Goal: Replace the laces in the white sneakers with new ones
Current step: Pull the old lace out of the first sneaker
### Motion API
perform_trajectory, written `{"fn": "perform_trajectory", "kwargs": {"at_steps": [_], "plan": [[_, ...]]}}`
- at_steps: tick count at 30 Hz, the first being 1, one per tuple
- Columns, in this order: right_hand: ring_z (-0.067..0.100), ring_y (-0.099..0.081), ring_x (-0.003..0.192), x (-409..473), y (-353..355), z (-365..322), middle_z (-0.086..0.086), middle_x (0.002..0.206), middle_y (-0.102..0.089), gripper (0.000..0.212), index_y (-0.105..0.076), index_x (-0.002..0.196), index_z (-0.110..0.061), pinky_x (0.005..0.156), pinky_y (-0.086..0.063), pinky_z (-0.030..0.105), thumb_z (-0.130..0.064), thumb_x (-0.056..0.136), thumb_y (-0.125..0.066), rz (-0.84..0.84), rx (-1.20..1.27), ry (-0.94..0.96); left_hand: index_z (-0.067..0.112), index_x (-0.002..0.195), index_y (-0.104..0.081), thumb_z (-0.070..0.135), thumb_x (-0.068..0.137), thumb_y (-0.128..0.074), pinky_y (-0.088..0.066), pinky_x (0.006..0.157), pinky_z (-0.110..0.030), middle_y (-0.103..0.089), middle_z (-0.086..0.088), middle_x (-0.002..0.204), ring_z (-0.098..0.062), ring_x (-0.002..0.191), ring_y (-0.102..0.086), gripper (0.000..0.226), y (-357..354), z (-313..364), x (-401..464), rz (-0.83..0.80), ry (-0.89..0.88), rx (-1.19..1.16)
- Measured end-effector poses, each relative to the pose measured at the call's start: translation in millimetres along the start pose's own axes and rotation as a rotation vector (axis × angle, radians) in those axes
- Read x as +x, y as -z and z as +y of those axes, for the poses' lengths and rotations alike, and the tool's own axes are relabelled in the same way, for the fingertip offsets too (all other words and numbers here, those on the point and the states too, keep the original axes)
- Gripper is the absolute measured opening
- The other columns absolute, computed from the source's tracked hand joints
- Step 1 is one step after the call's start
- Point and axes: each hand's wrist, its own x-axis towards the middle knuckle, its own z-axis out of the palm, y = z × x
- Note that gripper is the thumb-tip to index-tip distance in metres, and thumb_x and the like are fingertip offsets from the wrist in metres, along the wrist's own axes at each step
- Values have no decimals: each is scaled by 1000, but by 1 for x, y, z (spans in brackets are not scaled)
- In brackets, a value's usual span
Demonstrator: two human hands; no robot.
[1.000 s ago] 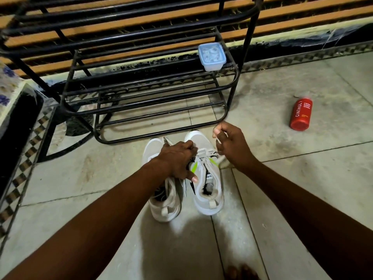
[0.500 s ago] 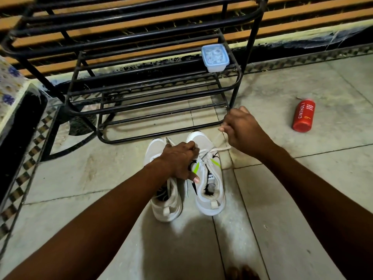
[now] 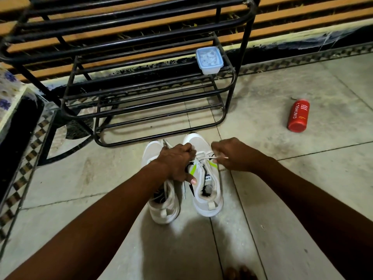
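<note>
my left hand (image 3: 177,162) is curled over the tongue area of the right-hand sneaker (image 3: 203,178), gripping it at the middle of the frame, thumb pointing down toward me. my right hand (image 3: 232,154) pinches the white lace (image 3: 210,157), which runs taut from the eyelets out to my fingers just right of the shoe. the other sneaker (image 3: 159,190) sits touching it on the left, partly under my left wrist. both stand on the tiled floor (image 3: 302,178), toes toward the black metal rack (image 3: 141,93) above them. a small lidded plastic box (image 3: 210,60) rests on a rack shelf, upper centre. a red bottle (image 3: 298,116) lies on the floor, well apart at right.
</note>
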Motion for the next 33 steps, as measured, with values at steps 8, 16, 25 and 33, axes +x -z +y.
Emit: {"fn": "perform_trajectory", "kwargs": {"at_steps": [8, 16, 25, 33], "plan": [[11, -57, 67, 5, 32, -29, 1, 69, -63, 22, -66, 73, -8, 66, -42, 23, -9, 94, -63, 754, 488, -85, 24, 158, -29, 80, 72, -69, -42, 106, -55, -29, 3, 153, -24, 142, -35, 110, 0, -1, 0, 1, 6, 3], [-3, -55, 58, -9, 24, -9, -4, 67, -66, 13, -74, 76, -13, 65, -40, 17, -20, 87, -76, 477, 397, -274, 28, 152, -37, 80, 69, -72, -45, 102, -51, -36, 5, 143, -23, 135, -43, 104, -4, -5, 3, 59, -27, -30], [13, -61, 75, -34, -58, -30, 1, 91, -61, 18, -68, 92, -15, 74, -52, 31, -25, 80, -76, 519, 447, -173, 17, 130, -66, 46, 83, -82, -47, 106, -37, -62, -3, 136, -23, 127, -58, 58, 14, -15, 5, 161, 13, -468], [28, -54, 128, -36, -72, -45, 14, 135, -57, 59, -61, 131, -1, 110, -38, 27, -7, 74, -74, 383, 245, -101, 12, 116, -58, 19, 90, -65, -55, 80, -44, -48, -3, 126, -25, 121, -51, 28, 1, 9, 6, 315, 125, -169]]}}
